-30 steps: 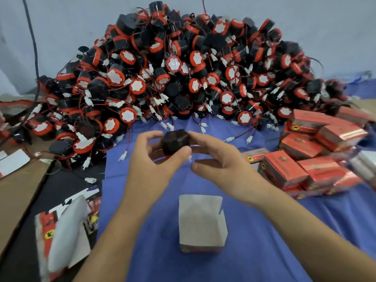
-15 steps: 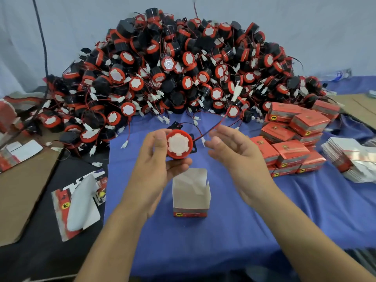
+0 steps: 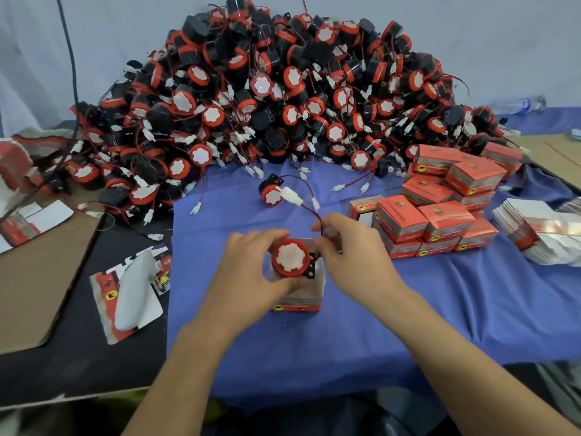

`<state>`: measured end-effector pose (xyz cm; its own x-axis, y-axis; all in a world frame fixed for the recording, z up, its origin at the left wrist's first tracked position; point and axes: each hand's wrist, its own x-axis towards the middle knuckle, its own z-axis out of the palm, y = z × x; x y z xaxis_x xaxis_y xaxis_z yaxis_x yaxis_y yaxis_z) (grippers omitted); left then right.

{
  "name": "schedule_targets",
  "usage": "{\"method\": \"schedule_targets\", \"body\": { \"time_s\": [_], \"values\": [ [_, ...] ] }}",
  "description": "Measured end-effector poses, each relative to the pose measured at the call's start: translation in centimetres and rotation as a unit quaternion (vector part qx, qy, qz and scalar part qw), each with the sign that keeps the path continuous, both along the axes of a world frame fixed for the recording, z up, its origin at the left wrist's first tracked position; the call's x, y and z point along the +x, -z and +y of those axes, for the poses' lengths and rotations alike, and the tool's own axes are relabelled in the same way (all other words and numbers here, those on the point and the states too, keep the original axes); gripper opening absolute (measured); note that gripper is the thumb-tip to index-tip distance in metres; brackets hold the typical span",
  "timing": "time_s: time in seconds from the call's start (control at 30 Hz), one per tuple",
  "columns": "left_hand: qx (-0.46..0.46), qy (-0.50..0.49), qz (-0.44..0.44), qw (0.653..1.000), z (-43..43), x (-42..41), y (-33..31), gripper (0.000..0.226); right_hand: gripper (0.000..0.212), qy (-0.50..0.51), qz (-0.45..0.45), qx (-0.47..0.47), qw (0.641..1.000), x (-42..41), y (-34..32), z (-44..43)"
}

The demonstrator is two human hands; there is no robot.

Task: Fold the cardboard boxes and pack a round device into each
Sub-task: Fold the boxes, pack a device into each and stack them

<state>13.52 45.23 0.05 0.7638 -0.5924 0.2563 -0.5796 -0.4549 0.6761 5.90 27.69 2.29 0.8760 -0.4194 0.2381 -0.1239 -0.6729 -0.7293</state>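
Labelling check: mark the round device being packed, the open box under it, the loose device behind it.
round device (image 3: 290, 258), head view, white centre of its face.
open box (image 3: 297, 307), head view, red front strip.
loose device (image 3: 271, 195), head view, white face.

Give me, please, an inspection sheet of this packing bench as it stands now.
Surface: blue cloth over a dark table.
Job's things: round device at the mouth of the open box; pile of devices behind; closed boxes and flat blanks at right.
Clutter: flattened cartons and cardboard sheet at left; loose device on the cloth.
Hands: left hand grips the round device; right hand pinches its wire.
Cables: black cable hangs at left.
Surroundings: pale backdrop.
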Motion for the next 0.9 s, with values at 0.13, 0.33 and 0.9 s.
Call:
{"method": "schedule_targets", "body": {
  "time_s": [0.13, 0.33, 0.9],
  "values": [
    [0.041, -0.02, -0.027, 0.999, -0.2, -0.2, 0.7, 0.067, 0.011, -0.02, 0.02, -0.052, 0.998, -0.2, 0.2, -0.4],
    [0.108, -0.016, -0.123, 0.986, -0.1, -0.8, 1.4, 0.063, 0.011, -0.047, 0.04, -0.122, 0.991, -0.3, 1.7, -0.7],
    [0.125, -0.044, -0.155, 0.979, -0.7, -1.0, 2.1, 0.047, 0.038, -0.24, -0.002, -0.237, 0.941, 1.1, 0.5, -1.4]
  ]
}}
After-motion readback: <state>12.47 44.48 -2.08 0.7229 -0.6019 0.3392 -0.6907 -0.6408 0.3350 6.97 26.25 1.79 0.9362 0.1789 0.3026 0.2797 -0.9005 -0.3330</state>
